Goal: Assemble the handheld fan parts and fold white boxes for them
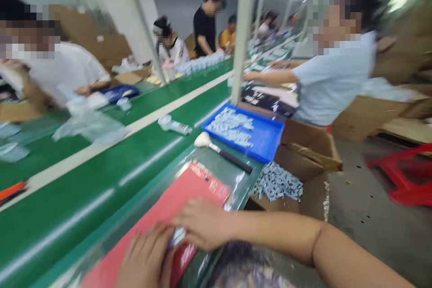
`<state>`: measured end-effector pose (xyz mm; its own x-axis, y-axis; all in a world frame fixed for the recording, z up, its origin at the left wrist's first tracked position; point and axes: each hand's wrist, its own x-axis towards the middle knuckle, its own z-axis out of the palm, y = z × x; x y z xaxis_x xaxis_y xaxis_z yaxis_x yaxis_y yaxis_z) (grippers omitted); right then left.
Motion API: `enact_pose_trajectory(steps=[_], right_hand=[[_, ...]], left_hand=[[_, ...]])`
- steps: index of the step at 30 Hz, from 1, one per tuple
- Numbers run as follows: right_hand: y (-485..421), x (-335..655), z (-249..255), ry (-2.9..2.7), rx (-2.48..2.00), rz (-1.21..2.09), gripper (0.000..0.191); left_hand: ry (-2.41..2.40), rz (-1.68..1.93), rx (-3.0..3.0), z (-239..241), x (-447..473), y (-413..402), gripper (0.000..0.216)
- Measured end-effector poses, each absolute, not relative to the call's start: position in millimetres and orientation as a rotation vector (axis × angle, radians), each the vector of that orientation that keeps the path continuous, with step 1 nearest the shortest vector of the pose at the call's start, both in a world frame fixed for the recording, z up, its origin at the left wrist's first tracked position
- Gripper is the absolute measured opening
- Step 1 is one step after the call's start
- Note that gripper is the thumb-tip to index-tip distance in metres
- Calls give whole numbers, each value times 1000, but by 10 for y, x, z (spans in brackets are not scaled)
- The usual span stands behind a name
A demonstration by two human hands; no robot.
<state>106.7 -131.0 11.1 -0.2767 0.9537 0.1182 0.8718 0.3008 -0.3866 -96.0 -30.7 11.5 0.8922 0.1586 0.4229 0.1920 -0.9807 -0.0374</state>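
Note:
Low over a red mat (168,198), my left hand (146,254) and my right hand (202,222) meet around a small pale blue part (178,235). The fingers of both hands are bent in on it. They hide most of the part, so its exact kind cannot be made out. Beyond the mat lies a tool with a whitish rounded head and a black handle (236,162). A blue tray (266,137) holds many small pale blue strip-like pieces (231,123).
A green conveyor belt (145,157) runs along the left, carrying a pale blue handled object (173,125) and a plastic bag (91,123). At right stand a cardboard box (310,144), loose pale blue pieces (278,182) and a red stool (405,175). Several co-workers sit or stand along the line.

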Motion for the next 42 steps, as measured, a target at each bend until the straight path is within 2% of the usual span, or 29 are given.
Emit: enact_pose_trajectory(steps=[2, 7, 11, 15, 19, 24, 26, 29, 33, 37, 42], right_hand=[[-1362, 1064, 119, -2177, -1685, 374, 37], [-1388, 1146, -73, -1972, -1507, 481, 40], [-1519, 1157, -107, -1685, -1411, 371, 45], [-1550, 1094, -166, -1450, -1444, 244, 39], [-1513, 1025, -180, -1531, -1493, 331, 38], [-1502, 1011, -154, -1580, -1528, 461, 39], [-1446, 1003, -234, -1584, -1525, 450, 39], [-1251, 1004, -455, -1669, -1567, 425, 40], [-988, 1068, -610, -1774, -1741, 476, 35], [-991, 1148, -275, -1572, -1653, 702, 33], [-817, 1284, 472, -1359, -1579, 567, 36]], left_hand=[[-408, -530, -3103, 314, -895, -428, 28], [-585, -206, -3199, 500, -775, -493, 23], [-545, -28, -3096, 697, -782, -379, 21], [-558, 54, -2918, 901, -651, 359, 26], [-771, 59, -2579, 1036, -336, 1263, 38], [-961, 190, -2490, 945, -80, 1659, 53], [-969, 88, -2487, 817, -109, 1626, 57], [-932, -295, -2576, 487, -198, 1509, 63], [-434, -760, -3019, -97, -203, 1217, 50], [86, -828, -3175, -521, -137, 883, 46], [67, -946, -3097, -610, -79, 814, 41]])
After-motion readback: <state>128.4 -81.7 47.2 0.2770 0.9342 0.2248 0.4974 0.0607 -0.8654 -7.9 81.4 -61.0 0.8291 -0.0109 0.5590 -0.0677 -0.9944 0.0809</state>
